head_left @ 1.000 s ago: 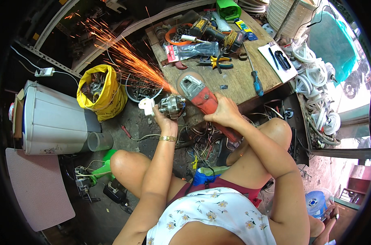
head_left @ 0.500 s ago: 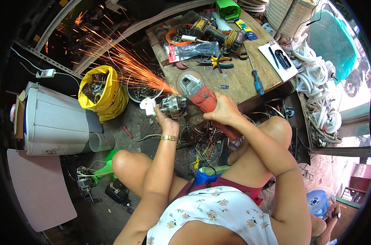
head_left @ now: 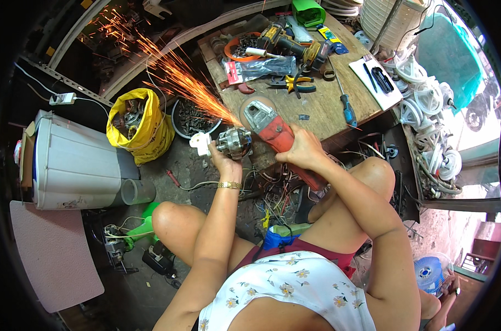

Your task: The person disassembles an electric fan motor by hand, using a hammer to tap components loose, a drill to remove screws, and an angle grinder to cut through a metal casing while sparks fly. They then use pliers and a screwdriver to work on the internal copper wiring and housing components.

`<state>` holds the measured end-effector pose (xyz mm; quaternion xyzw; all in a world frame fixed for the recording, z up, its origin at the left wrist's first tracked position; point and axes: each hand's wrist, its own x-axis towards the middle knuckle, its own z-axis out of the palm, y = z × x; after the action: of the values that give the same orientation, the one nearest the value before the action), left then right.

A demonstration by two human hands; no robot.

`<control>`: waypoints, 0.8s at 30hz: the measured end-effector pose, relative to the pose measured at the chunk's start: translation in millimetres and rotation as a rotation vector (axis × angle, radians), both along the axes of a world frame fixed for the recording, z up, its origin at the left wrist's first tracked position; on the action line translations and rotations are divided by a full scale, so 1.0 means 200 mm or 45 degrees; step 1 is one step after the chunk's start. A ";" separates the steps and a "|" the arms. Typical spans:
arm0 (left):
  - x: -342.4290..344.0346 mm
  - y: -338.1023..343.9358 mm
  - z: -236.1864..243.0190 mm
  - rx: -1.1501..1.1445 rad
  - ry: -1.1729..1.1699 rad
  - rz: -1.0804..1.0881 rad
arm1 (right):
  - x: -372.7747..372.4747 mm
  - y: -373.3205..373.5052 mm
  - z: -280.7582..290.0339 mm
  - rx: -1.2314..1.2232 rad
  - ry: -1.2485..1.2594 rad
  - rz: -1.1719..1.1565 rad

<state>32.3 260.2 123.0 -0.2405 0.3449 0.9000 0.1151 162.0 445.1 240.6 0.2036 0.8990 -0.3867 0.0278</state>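
Observation:
My left hand (head_left: 224, 163) is closed around a small electric motor (head_left: 234, 142) with a white plastic part (head_left: 200, 144) on its left side. My right hand (head_left: 304, 148) grips the red body of an angle grinder (head_left: 271, 131). The grinder's disc (head_left: 256, 105) meets the motor's upper right edge, and orange sparks (head_left: 190, 88) stream from there toward the upper left. The disc is partly hidden by the grinder's metal head. Both tools are held beside the left edge of the wooden table (head_left: 330, 91).
Pliers (head_left: 297, 84), a blue-handled screwdriver (head_left: 348, 110) and a cordless drill (head_left: 294, 45) lie on the table. Left of my hands stand a yellow bag (head_left: 151, 129) of metal parts, a bucket (head_left: 192, 118) of scraps and a grey bin (head_left: 76, 165). Loose wires (head_left: 278, 198) litter the floor below.
The spark stream has narrowed and shifted slightly, showing the bucket of scraps more plainly. Both hands stay nearly in place, still holding the motor and the grinder.

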 end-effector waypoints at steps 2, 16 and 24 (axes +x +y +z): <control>-0.01 -0.03 -0.03 -0.001 0.005 -0.029 | -0.01 -0.01 0.00 -0.005 0.006 0.001; -0.01 0.00 -0.04 -0.003 0.022 0.009 | -0.01 -0.01 0.00 0.016 0.031 -0.016; 0.00 0.01 -0.01 0.013 0.018 0.009 | -0.01 -0.01 0.00 0.005 0.070 -0.015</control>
<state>32.7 262.1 120.7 -0.2346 0.3402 0.9038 0.1107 160.5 443.2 240.0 0.1981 0.8989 -0.3907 0.0005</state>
